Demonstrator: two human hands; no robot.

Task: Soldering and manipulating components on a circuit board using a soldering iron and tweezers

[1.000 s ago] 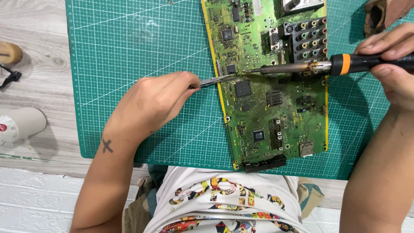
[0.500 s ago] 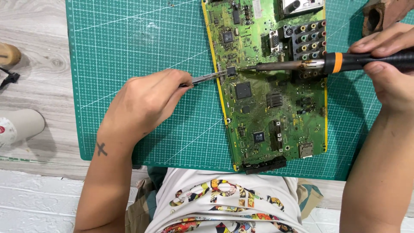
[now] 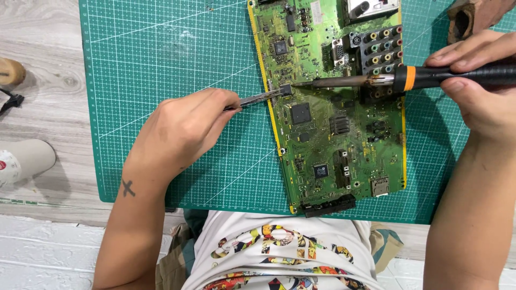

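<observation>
- The green cutting mat (image 3: 172, 70) with its white grid fills most of the frame, lying on a pale wood-grain table (image 3: 43, 107) that shows along the left edge.
- A green circuit board (image 3: 328, 134) lies on the right half of the mat, long side running from the top of the frame to just above the lower middle; a block of coloured round sockets (image 3: 379, 45) sits at its upper right and a black connector strip at its bottom edge.
- The left hand (image 3: 183, 131), in the centre left of the frame, has its fingers pressed together, pinching metal tweezers (image 3: 258, 98) that point right.
- The right hand (image 3: 478, 80), at the right edge, is closed around the black handle of a soldering iron (image 3: 376, 81) with an orange collar; thumb below, fingers on top.
- The iron's metal shaft runs left across the board, its tip beside the small black chip (image 3: 286, 89) near the board's left edge, upper middle of the frame.
- The tweezer tips meet that same chip from the left; whether they grip it or only touch it cannot be told.
- A brown wooden object (image 3: 473, 16) sits in the upper right corner, and a white rounded object (image 3: 24, 161) at the left edge.
</observation>
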